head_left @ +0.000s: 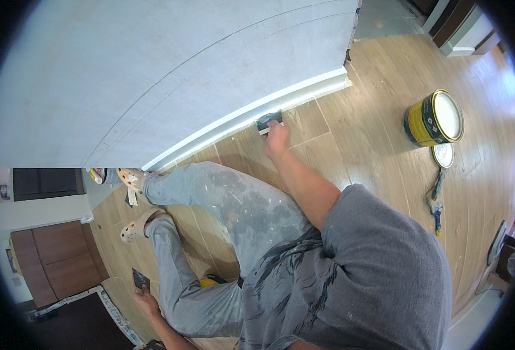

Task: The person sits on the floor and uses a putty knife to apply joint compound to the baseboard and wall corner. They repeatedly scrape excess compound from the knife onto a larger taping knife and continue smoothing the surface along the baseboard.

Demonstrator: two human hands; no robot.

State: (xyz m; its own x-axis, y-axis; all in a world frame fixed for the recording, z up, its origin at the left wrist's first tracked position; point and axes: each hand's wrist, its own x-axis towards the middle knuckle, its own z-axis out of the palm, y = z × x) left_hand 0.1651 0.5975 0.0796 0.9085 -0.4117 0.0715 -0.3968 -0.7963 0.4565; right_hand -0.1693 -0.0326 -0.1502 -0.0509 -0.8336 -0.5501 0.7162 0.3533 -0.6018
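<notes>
My right hand grips a wide putty knife with a dark blade. Its blade lies against the foot of the white baseboard, where wall and floor meet. Low on the left, my left hand holds a second putty knife, its dark blade pointing up and away from the wall. I sit on the floor with my paint-spotted grey trouser legs stretched out between the two hands. The fingers of both hands are partly hidden.
An open can of white filler or paint stands on the wood-look floor at the right. Beside it lie a round lid and a smeared brush-like tool. A yellow item shows beside my leg. Brown cabinets stand at far left.
</notes>
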